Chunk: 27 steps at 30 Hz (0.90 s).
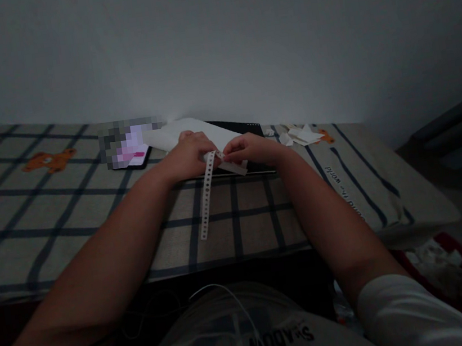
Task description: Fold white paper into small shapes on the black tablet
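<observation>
A thin white paper strip (pixel 207 201) with a row of holes hangs down over the table's front side from between my two hands. My left hand (pixel 192 154) is closed, with the strip's upper end at its fingertips. Close against it, my right hand (pixel 249 149) pinches at the same end of the strip. A small piece of white paper (pixel 234 167) sticks out beneath the right fingers. Behind both hands lies a large white sheet (pixel 204 130), partly on a flat black object (pixel 246 127) with small holes along its far edge.
The plaid tablecloth (pixel 91 214) covers a table against the wall. A lit phone (pixel 136 148) lies left of the paper. Torn white paper scraps (pixel 302 135) lie at the right. A red bin (pixel 460 267) with crumpled paper stands below right. A white cable (pixel 230 292) crosses my lap.
</observation>
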{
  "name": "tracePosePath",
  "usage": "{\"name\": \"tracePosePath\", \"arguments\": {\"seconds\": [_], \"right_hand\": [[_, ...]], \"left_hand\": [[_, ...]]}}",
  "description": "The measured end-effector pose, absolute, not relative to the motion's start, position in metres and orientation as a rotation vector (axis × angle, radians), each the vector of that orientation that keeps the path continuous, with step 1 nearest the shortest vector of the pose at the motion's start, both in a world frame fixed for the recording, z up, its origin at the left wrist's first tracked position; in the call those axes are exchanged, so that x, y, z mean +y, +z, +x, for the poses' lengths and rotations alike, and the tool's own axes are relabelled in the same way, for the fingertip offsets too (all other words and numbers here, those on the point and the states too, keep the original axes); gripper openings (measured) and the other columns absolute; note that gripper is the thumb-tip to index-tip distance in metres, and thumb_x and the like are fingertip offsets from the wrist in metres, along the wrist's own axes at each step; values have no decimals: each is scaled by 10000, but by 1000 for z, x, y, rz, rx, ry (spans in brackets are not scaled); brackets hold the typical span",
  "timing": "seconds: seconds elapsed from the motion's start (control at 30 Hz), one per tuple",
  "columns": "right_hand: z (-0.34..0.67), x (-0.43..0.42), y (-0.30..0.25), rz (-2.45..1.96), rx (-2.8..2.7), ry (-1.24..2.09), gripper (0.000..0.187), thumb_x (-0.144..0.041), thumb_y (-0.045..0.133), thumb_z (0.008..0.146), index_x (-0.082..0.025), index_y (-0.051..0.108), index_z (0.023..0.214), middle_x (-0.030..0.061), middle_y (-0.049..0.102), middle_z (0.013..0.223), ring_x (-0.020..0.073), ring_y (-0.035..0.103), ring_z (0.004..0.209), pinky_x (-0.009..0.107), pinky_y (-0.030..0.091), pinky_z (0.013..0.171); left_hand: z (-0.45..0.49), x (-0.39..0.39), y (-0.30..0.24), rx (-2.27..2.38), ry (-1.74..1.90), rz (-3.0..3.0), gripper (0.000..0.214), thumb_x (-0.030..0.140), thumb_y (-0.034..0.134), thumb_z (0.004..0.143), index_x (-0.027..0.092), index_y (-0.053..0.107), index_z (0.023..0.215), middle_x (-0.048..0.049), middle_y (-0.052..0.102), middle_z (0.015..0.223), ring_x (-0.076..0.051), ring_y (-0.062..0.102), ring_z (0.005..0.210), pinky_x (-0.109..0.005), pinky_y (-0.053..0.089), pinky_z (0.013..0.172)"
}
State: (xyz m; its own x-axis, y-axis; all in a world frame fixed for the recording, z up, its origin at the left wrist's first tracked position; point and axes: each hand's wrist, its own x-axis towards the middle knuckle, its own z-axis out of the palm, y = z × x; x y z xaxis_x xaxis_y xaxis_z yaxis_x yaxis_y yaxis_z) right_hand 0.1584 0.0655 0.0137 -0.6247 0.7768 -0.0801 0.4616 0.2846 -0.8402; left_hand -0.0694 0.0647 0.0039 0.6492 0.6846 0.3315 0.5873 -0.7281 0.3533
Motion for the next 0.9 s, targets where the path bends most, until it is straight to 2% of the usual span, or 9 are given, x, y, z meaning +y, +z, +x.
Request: {"name": "tracePosePath", "arguments": {"seconds": [0.3,0.5,0.73,0.9], "right_hand": [[160,70,15,-1162,-2257,1265,156,-326,697,840,-173,727,850,9,659,759,131,521,694,267,417,641],[159,71,12,-1153,-2264,1276,136,-313,679,865,-178,692,855,-1,631,762,124,502,682,255,402,621],[158,68,11,-1071,-2267,1261,125,-309,665,874,-186,660,897,-12,615,770,128,524,682,251,408,612],[159,64,16,-1141,-2220,1309,118,-284,653,877,-173,690,869,-6,633,726,120,537,647,242,416,585]], "left_hand": [[-69,62,6,999,637,2669,226,411,648,841,220,768,854,-55,757,887,-255,614,959,-491,283,1006],[-69,63,5,983,644,2660,253,457,639,849,235,759,836,-35,764,879,-243,612,949,-459,287,1001],[-70,63,6,1004,645,2621,201,400,675,822,224,763,860,-42,732,876,-237,605,943,-466,306,1007],[-69,64,6,1033,642,2629,159,354,704,767,205,747,798,-45,690,828,-250,599,928,-491,306,1006]]}}
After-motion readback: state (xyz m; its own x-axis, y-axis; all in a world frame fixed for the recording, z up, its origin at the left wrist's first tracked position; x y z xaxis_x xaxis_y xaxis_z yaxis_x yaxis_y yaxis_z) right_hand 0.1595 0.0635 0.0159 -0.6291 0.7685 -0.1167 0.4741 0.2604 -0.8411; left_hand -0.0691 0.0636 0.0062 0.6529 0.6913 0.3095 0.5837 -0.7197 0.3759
